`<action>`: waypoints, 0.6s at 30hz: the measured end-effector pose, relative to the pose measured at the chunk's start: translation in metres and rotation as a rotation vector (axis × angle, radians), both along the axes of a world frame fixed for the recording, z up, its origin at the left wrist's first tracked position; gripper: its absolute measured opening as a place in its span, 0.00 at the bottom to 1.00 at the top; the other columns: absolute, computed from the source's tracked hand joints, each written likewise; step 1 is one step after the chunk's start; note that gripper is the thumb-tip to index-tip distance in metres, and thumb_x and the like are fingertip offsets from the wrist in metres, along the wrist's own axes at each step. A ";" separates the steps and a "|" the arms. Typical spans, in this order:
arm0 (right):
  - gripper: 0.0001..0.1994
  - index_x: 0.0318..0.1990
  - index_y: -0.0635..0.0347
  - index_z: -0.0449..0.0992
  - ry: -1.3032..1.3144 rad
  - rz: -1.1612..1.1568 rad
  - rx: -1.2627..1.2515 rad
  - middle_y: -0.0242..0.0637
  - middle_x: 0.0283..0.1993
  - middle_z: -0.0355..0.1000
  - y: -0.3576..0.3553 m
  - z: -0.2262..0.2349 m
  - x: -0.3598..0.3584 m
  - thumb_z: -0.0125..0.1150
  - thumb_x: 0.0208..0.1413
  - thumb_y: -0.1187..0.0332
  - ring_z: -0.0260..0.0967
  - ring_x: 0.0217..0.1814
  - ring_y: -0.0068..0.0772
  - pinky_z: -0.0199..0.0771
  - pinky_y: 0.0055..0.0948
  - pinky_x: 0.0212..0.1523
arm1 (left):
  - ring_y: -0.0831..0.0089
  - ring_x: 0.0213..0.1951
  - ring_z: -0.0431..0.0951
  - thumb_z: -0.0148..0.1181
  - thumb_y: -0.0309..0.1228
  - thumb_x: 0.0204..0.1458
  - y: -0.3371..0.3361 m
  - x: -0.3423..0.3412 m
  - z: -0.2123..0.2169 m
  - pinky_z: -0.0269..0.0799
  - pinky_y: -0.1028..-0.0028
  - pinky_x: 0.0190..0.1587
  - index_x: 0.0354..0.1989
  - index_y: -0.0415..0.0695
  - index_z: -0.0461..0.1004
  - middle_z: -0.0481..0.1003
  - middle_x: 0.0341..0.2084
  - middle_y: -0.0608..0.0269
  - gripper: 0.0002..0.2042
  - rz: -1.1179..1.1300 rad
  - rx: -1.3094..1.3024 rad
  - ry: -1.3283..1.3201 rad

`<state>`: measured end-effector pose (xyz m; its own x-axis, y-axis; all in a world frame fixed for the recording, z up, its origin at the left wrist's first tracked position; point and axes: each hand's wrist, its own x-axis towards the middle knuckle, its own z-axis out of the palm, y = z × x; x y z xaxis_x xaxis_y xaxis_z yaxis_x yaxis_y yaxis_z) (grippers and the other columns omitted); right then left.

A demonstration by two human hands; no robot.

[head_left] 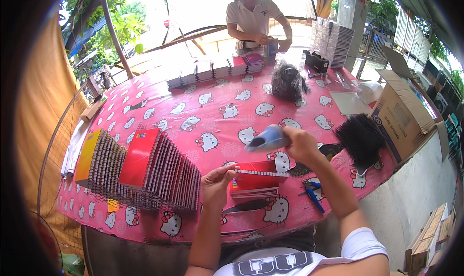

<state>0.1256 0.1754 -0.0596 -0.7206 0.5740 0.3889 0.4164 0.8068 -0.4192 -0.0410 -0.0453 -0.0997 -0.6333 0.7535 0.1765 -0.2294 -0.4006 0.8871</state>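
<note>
My left hand pinches the left end of a red notebook, whose row of punched holes or binding along the edge faces me. It is held tilted over a short stack of red notebooks. Above it, my right hand is closed round a blue-grey handheld tool, smeared by motion, so its exact kind cannot be told. Blue-handled pliers lie on the table right of the small stack.
Red spiral notebooks and yellow ones are piled at left. Black spiral coils lie at right beside a cardboard box. A plastic-wrapped black bundle and notebook rows stand farther back. Across the table, a person works.
</note>
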 end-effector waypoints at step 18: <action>0.27 0.56 0.64 0.67 -0.078 -0.172 -0.038 0.49 0.49 0.64 -0.104 -0.040 0.135 0.64 0.51 0.60 0.63 0.51 0.50 0.63 0.41 0.53 | 0.67 0.38 0.80 0.69 0.14 0.40 0.002 0.051 0.054 0.79 0.73 0.38 0.31 0.38 0.73 0.78 0.34 0.51 0.12 0.513 0.229 0.800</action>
<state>0.2611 0.0716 -0.0995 -0.6380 0.7043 0.3113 0.5788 0.7052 -0.4095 0.0102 -0.0432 -0.0462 -0.5040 0.3140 0.8046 0.6567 -0.4658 0.5931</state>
